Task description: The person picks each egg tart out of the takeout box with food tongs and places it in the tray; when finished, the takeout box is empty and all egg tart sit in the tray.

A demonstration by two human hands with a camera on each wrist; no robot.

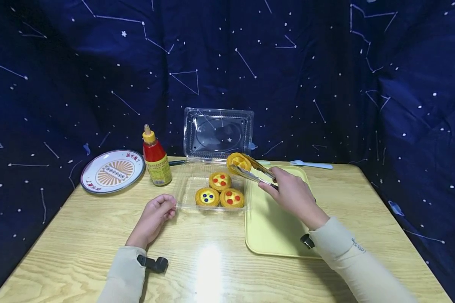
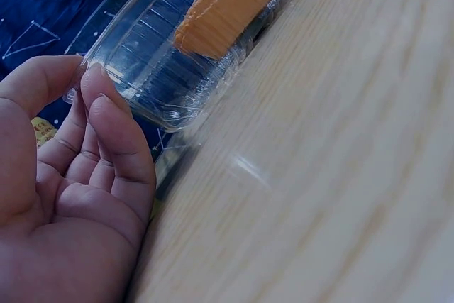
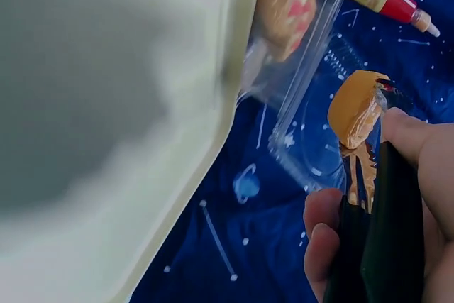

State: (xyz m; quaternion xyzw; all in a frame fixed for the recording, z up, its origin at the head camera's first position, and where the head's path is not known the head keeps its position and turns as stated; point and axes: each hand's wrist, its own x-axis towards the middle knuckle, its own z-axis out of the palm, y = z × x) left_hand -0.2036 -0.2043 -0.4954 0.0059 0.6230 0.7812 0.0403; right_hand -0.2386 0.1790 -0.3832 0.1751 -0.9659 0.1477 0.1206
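My right hand point(image 1: 293, 191) grips a pair of tongs point(image 1: 255, 176) with dark handles, and the tongs pinch an egg tart point(image 1: 236, 160) above the far right corner of a clear plastic box point(image 1: 186, 189). In the right wrist view the tart point(image 3: 352, 108) sits between the tong tips. Inside the box are two tarts with red dots point(image 1: 232, 198) and one tart with blue dots point(image 1: 207, 197). The box's lid point(image 1: 218, 132) stands raised at the back. My left hand point(image 1: 157, 216) pinches the box's near left corner between thumb and fingers, as the left wrist view also shows.
A yellow tray point(image 1: 277, 231) lies to the right, partly under the box's edge. Left of the box stand a red sauce bottle point(image 1: 157, 162) with a yellow cap and a patterned plate point(image 1: 95, 185). A pale blue fork point(image 1: 311, 164) lies along the table's back edge.
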